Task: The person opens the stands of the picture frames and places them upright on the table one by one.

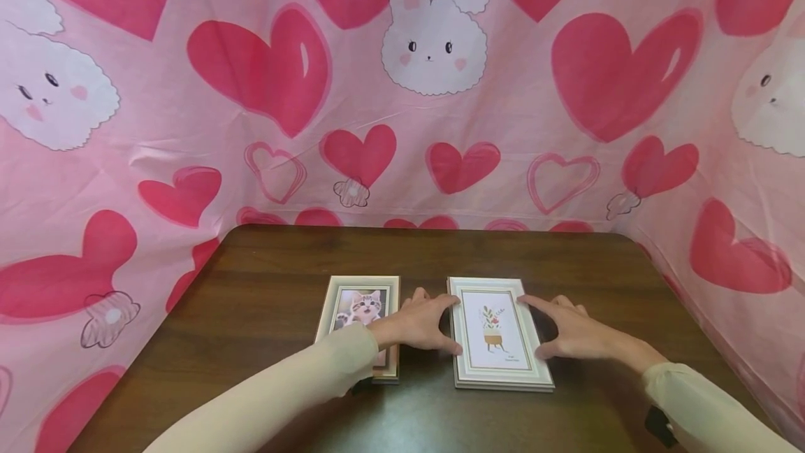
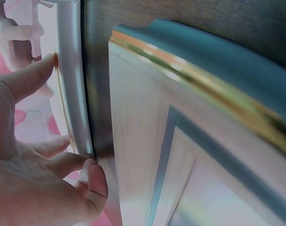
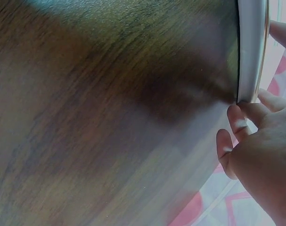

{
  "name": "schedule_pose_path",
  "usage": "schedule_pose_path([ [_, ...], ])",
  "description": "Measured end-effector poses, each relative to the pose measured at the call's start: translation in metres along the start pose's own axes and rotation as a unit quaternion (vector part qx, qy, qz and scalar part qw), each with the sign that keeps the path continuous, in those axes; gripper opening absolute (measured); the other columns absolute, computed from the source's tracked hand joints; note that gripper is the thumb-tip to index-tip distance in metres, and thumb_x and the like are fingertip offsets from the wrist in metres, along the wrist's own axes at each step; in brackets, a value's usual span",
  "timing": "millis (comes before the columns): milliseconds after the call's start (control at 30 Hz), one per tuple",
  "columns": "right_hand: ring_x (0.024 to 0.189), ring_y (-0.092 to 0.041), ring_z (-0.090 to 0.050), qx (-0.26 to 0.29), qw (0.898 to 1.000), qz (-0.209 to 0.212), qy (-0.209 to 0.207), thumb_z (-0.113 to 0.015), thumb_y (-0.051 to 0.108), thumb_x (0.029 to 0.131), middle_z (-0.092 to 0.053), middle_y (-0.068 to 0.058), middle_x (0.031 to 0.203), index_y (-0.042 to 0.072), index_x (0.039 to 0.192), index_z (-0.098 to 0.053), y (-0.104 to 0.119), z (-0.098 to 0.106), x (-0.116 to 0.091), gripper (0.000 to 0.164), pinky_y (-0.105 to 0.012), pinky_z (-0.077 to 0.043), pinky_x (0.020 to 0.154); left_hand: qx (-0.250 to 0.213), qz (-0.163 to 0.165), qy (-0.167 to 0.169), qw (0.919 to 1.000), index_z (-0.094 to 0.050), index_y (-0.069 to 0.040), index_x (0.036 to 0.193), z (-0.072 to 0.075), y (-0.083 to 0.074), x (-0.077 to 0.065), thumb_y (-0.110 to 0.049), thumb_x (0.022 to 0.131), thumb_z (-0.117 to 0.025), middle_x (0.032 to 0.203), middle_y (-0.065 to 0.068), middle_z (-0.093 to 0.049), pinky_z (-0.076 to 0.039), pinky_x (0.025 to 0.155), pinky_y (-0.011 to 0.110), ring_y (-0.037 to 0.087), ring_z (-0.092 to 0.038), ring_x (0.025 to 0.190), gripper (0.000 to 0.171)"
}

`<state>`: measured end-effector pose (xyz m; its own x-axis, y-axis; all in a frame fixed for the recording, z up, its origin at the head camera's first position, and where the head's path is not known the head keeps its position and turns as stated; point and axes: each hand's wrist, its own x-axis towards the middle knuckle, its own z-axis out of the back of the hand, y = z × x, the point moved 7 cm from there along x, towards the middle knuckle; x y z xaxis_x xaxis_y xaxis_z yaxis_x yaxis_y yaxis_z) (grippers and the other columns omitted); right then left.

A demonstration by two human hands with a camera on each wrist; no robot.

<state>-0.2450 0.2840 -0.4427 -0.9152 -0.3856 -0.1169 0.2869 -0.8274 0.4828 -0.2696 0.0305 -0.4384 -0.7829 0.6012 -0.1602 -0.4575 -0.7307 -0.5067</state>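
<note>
A white picture frame [image 1: 493, 327] with thin gold trim and a drawing of a potted plant lies on the table between both hands. My left hand [image 1: 420, 324] holds its left edge, thumb near the lower part and index finger higher up. On the opposite edge, my right hand [image 1: 575, 331] holds it the same way. In the left wrist view, the thumb and fingers touch the frame's side [image 2: 72, 80]. The right wrist view shows fingertips at the frame's corner [image 3: 249, 89]. Left of it lies a second frame [image 1: 363, 306] with a kitten photo, partly covered by my left forearm.
Both frames lie on a dark wood-grain table [image 1: 283, 257]. The kitten frame's border [image 2: 133, 117] fills the foreground of the left wrist view. Pink cloth [image 1: 434, 117] with hearts and rabbits hangs behind and along both sides of the table.
</note>
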Motion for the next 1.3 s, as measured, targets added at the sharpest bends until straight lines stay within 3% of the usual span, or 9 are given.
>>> schedule_pose_path([
  [267, 0.108, -0.025, -0.046, 0.002, 1.0, -0.001, 0.005, -0.087, 0.04, 0.072, -0.058, -0.009, 0.123, 0.012, 0.157, -0.046, 0.0002, -0.0006, 0.0007, 0.098, -0.049, -0.039, 0.084, -0.004, 0.008, 0.003, 1.0, -0.051, -0.019, 0.155, 0.0006, 0.0003, 0.0001, -0.049, 0.079, -0.091, 0.121, 0.002, -0.059, -0.038, 0.084, 0.032, 0.018, -0.04, 0.108, 0.091],
  [967, 0.11, -0.03, -0.046, 0.008, 1.0, -0.001, 0.018, -0.086, 0.04, 0.074, -0.055, -0.012, 0.125, 0.013, 0.158, -0.045, 0.0012, 0.0027, 0.0, 0.097, -0.055, -0.042, 0.085, 0.006, -0.002, 0.009, 0.9999, -0.048, -0.019, 0.157, 0.0014, -0.0004, 0.0011, -0.053, 0.077, -0.091, 0.137, 0.002, -0.062, -0.04, 0.086, 0.032, 0.017, -0.04, 0.11, 0.096],
  [1300, 0.109, -0.033, -0.047, 0.013, 1.0, -0.005, 0.017, -0.086, 0.04, 0.074, -0.054, -0.013, 0.125, 0.013, 0.158, -0.045, -0.0025, 0.001, -0.0002, 0.097, -0.058, -0.045, 0.083, 0.001, 0.005, 0.013, 0.9999, -0.048, -0.02, 0.157, -0.0006, -0.0006, 0.0013, -0.051, 0.077, -0.092, 0.134, 0.004, -0.062, -0.041, 0.086, 0.033, 0.017, -0.041, 0.111, 0.096],
])
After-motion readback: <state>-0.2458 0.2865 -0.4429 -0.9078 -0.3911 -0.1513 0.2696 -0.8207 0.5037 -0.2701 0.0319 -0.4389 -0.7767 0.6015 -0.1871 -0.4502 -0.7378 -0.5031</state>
